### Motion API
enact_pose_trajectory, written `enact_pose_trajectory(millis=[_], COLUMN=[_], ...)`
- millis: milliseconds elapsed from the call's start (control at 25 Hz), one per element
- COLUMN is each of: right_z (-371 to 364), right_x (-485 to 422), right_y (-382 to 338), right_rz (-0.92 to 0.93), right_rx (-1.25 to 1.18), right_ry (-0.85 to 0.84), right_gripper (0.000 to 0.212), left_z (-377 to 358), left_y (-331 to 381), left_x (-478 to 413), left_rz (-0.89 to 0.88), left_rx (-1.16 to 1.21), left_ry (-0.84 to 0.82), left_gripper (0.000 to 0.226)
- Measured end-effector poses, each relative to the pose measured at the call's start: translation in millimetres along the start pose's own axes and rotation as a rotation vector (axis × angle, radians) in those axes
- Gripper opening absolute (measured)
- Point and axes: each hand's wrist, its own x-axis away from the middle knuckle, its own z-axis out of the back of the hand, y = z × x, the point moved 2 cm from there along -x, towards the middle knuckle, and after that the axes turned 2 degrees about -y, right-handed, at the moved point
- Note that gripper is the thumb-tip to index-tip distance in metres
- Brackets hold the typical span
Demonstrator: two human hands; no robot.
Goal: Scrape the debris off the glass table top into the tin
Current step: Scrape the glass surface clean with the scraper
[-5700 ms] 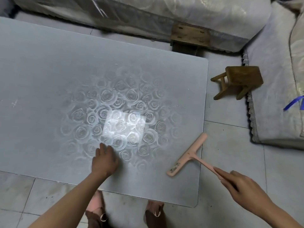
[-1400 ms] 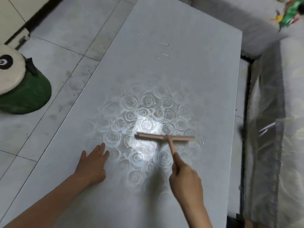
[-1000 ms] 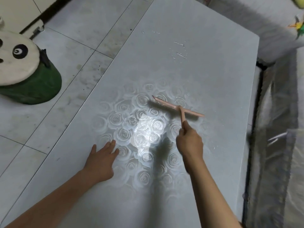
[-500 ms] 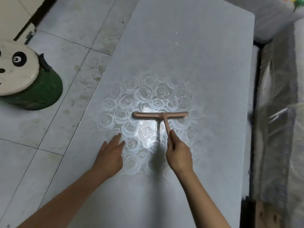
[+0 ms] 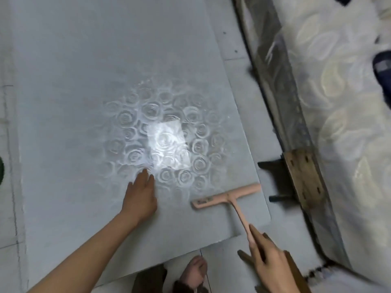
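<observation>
Glass table top (image 5: 84, 81), rose-patterned under a bright glare, lies before us with our left hand (image 5: 140, 195) laid flat on it, fingers straight, while our right hand (image 5: 266, 265) grips the handle end of the pink scraper (image 5: 227, 196), its blade over the near right corner.

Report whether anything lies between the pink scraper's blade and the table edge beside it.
Nothing visible does: bare glass runs from the pink scraper, held by the right hand, to the right edge of the glass table top. The left hand rests flat left of the blade. No tin is in view.
</observation>
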Motion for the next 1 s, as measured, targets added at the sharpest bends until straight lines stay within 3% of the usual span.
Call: enact_pose_trajectory(millis=[160,320,440,560,720,880,1000], right_z=[-7.0,-32.1,-42.1,-46.6,-50.7,-54.1,-55.9], right_x=[57.5,82.4,77.4,75.9,94.3,97.5,92.4], right_y=[70.7,96.9,97.8,107.3,103.4,78.9,75.9], right_rz=[-0.064,-0.181,-0.152,-0.078,-0.039,-0.047,-0.1], right_rx=[-0.05,-0.086,-0.042,0.02,0.027,0.083,0.081], right_ry=[-0.024,-0.005,0.024,0.146,0.264,0.273,0.248], right_gripper=[0.046,0.048,0.051,0.034,0.043,0.071,0.044], left_z=[-31.9,-58.8,-66.9,-67.4,-65.4,-61.9,-58.4], left_y=[40.7,71.4,80.0,81.8,84.5,86.6,82.1], left_x=[9.0,10.5,5.1,1.3,0.3,1.1,-0.4], left_rz=[-0.071,-0.086,-0.072,-0.069,-0.047,-0.051,-0.067], left_rx=[-0.139,-0.265,-0.375,-0.425,-0.468,-0.465,-0.474], left_ry=[-0.02,-0.051,-0.083,-0.095,-0.12,-0.157,-0.141], left_gripper=[0.054,0.054,0.057,0.061,0.062,0.062,0.059])
